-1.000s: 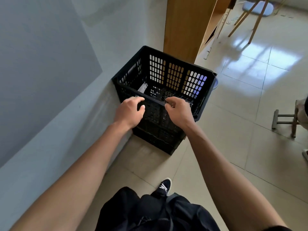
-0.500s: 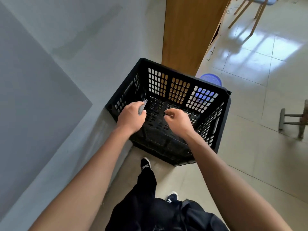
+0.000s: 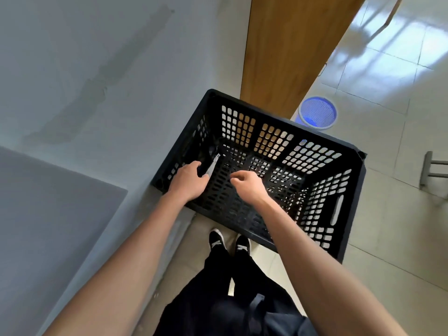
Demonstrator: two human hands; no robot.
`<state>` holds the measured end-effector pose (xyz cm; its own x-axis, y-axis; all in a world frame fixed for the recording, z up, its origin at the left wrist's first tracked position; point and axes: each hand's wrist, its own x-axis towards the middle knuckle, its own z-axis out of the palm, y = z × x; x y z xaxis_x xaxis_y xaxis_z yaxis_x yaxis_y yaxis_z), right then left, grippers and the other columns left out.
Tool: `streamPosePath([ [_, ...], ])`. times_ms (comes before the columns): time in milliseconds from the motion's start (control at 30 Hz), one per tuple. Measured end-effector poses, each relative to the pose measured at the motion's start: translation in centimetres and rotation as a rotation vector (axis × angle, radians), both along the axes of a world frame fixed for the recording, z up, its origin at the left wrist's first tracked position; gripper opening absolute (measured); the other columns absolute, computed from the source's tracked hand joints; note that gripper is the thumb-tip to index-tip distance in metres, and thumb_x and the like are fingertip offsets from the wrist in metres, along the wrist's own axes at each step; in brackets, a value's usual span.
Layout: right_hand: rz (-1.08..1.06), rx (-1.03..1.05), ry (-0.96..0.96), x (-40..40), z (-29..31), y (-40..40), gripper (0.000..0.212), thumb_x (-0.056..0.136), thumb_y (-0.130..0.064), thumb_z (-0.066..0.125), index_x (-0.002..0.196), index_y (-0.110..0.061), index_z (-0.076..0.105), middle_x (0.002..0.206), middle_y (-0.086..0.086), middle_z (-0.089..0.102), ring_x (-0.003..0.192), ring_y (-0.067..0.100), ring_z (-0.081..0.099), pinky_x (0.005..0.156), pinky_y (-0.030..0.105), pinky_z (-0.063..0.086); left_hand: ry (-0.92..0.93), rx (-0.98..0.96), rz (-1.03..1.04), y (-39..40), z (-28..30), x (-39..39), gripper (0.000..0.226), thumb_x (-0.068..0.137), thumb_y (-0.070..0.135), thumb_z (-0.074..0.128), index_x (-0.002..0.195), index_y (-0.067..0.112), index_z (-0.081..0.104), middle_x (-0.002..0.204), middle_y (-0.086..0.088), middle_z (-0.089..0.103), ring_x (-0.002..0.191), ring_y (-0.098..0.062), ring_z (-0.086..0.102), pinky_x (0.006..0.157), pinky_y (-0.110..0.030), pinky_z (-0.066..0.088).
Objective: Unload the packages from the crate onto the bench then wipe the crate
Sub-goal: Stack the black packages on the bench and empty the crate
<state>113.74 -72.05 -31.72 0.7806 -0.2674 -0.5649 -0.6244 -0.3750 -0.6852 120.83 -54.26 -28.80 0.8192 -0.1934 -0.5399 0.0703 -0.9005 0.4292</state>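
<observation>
Both hands, previously at the near rim, are being held inside the black perforated plastic crate [image 3: 344, 214]; a thin grey flat package [image 3: 213, 164] is being gripped by the left hand [image 3: 188, 181], while the right hand [image 3: 249, 185] is being kept curled, holding nothing visible.
</observation>
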Motion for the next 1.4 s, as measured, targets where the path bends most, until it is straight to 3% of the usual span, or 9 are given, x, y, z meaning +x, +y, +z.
streamPosePath([
  [200, -0.023, 0.089, 0.079, 2.8, -3.9, 0.5, 0.029, 0.098, -0.025, 0.058, 0.122, -0.02, 0.072, 0.112, 0.001, 0.073, 0.083, 0.011, 0.062, 0.063, 0.018, 0.043, 0.056, 0.048, 0.035, -0.9, -2.5, 2.2, 0.06, 0.097, 0.036, 0.057, 0.153, 0.022, 0.041, 0.155, -0.011, 0.044, 0.141, -0.036, 0.038, 0.111, -0.047, 0.035],
  [333, -0.035, 0.138, 0.132, 4.3, -7.0, 1.1, 0.029, 0.099, -0.026, 0.059, 0.124, -0.019, 0.071, 0.11, 0.003, 0.072, 0.078, 0.009, 0.063, 0.059, 0.02, 0.044, 0.146, 0.096, 0.042, -1.2, -4.5, 3.2, 0.061, 0.099, 0.023, 0.055, 0.157, 0.021, 0.035, 0.159, -0.014, 0.035, 0.144, -0.038, 0.035, 0.117, -0.049, 0.032],
  [467, -0.058, 0.212, 0.19, 5.1, -9.7, 1.1, 0.03, 0.101, -0.023, 0.057, 0.127, -0.016, 0.07, 0.112, 0.001, 0.073, 0.088, 0.018, 0.07, 0.071, 0.031, 0.055, 0.216, 0.146, 0.004, -1.0, -6.3, 3.4, 0.07, 0.098, 0.001, 0.044, 0.162, 0.018, 0.021, 0.166, -0.011, 0.024, 0.152, -0.031, 0.023, 0.121, -0.04, 0.026],
  [700, -0.159, 0.278, 0.164, 7.6, -12.0, 2.6, 0.035, 0.095, -0.045, 0.066, 0.119, -0.02, 0.073, 0.107, -0.002, 0.074, 0.099, 0.019, 0.07, 0.09, 0.044, 0.059, 0.274, 0.194, -0.047, -0.9, -7.9, 4.1, 0.07, 0.099, 0.006, 0.041, 0.163, 0.022, 0.018, 0.166, -0.009, 0.025, 0.151, -0.032, 0.027, 0.117, -0.04, 0.03],
  [933, -0.247, 0.283, 0.139, 9.3, -12.9, 2.9, 0.035, 0.09, -0.044, 0.074, 0.112, -0.017, 0.075, 0.086, 0.0, 0.072, 0.079, 0.019, 0.068, 0.083, 0.048, 0.061, 0.295, 0.199, -0.054, -0.5, -8.5, 4.2, 0.07, 0.097, -0.001, 0.044, 0.16, 0.026, 0.028, 0.165, -0.005, 0.03, 0.148, -0.031, 0.033, 0.115, -0.039, 0.034],
  [1033, -0.242, 0.286, 0.114, 9.9, -12.6, 2.9, 0.033, 0.087, -0.046, 0.076, 0.107, -0.019, 0.077, 0.085, -0.003, 0.071, 0.08, 0.017, 0.068, 0.08, 0.04, 0.061, 0.286, 0.195, -0.086, -0.4, -8.7, 4.2, 0.069, 0.096, -0.001, 0.044, 0.159, 0.025, 0.032, 0.164, -0.002, 0.032, 0.148, -0.029, 0.034, 0.115, -0.039, 0.034],
  [1200, -0.239, 0.199, 0.071, 10.2, -12.4, 3.3, 0.026, 0.09, -0.031, 0.074, 0.066, -0.023, 0.068, 0.061, -0.007, 0.061, 0.057, 0.01, 0.054, 0.058, 0.025, 0.042, 0.284, 0.173, -0.102, -0.4, -8.7, 4.0, 0.067, 0.095, 0.0, 0.046, 0.157, 0.024, 0.036, 0.162, -0.006, 0.035, 0.146, -0.031, 0.037, 0.116, -0.039, 0.036],
  [1300, -0.272, 0.223, 0.081, 10.0, -12.3, 3.1, 0.017, 0.092, -0.026, 0.072, 0.075, -0.023, 0.073, 0.067, -0.007, 0.063, 0.062, 0.009, 0.055, 0.058, 0.024, 0.043, 0.242, 0.133, -0.038, -0.2, -8.3, 4.0, 0.07, 0.094, -0.003, 0.044, 0.157, 0.027, 0.035, 0.161, -0.008, 0.035, 0.145, -0.031, 0.038, 0.113, -0.037, 0.037],
  [1400, -0.284, 0.295, 0.081, 9.8, -11.7, 2.9, 0.016, 0.094, -0.026, 0.071, 0.086, -0.012, 0.075, 0.079, 0.002, 0.069, 0.074, 0.015, 0.061, 0.073, 0.039, 0.057, 0.172, 0.08, 0.038, 0.0, -8.2, 4.4, 0.075, 0.094, -0.004, 0.05, 0.16, 0.025, 0.03, 0.164, -0.006, 0.03, 0.15, -0.029, 0.031, 0.119, -0.04, 0.031],
])
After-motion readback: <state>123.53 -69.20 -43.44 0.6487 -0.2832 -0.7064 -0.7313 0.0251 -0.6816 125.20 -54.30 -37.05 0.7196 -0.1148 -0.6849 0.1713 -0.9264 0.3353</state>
